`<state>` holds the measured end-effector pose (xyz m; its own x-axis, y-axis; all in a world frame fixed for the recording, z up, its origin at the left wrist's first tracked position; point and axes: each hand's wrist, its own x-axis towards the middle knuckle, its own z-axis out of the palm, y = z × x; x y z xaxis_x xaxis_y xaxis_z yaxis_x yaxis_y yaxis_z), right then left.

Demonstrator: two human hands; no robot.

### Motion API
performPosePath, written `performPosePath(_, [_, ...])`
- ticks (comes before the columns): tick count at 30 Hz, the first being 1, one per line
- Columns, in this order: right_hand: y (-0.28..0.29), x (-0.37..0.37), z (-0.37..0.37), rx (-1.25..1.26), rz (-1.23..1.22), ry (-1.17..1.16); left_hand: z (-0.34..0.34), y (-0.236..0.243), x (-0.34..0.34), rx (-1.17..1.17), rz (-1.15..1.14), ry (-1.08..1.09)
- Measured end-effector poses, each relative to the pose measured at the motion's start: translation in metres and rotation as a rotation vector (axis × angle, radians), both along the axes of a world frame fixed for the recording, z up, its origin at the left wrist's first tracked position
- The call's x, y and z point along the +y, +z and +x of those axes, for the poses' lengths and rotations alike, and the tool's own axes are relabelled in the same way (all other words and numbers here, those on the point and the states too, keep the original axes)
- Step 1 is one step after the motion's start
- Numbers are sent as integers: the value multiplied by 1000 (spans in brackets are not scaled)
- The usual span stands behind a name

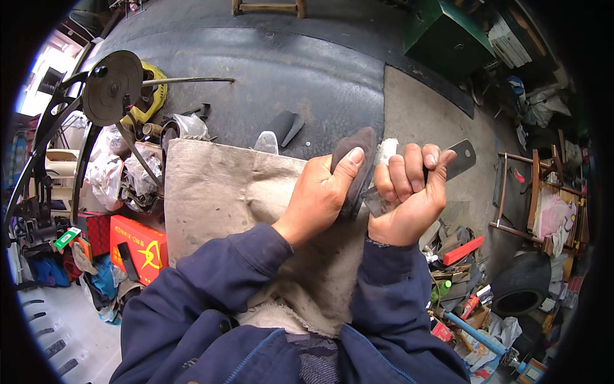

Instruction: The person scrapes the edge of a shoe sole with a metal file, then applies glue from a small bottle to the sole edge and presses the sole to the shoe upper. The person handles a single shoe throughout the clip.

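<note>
My left hand (320,195) is closed round a dark brown, soft-looking shoe (364,139), its thumb pressed on the upper side. Close beside it, my right hand (409,195) grips a flat metal blade (464,159), like a shoemaker's knife. One end with a small hole sticks out past the thumb; the other end (377,201) points toward the shoe's edge. Whether the blade touches the shoe I cannot tell. A white, rough-edged piece (386,150) shows just behind my right fingers. Under both hands, a stained beige cloth (217,179) covers my lap.
Dark cut pieces (284,125) lie on the floor beyond the cloth. A machine with a round wheel (112,86) stands at left, above bags and a red box (141,246). To the right are a green cabinet (441,38), a tyre (518,281) and piled scraps with a red bar (463,250).
</note>
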<state>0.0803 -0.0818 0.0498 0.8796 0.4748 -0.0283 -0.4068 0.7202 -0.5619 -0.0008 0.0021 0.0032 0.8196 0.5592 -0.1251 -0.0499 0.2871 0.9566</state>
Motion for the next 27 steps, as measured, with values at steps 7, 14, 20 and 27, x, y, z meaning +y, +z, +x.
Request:
performPosePath(7, [-3, -1, 3, -43, 66, 157, -3, 2, 1, 28, -39, -18])
performPosePath(14, [-3, -1, 5, -102, 82, 249, -3, -1, 2, 28, -74, -41])
performPosePath(20, [-3, -1, 6, -114, 112, 307, -2, -3, 1, 1, -47, -33])
performPosePath(27, [-2, -4, 7, -92, 70, 337, -2, -5, 2, 19, -27, -40])
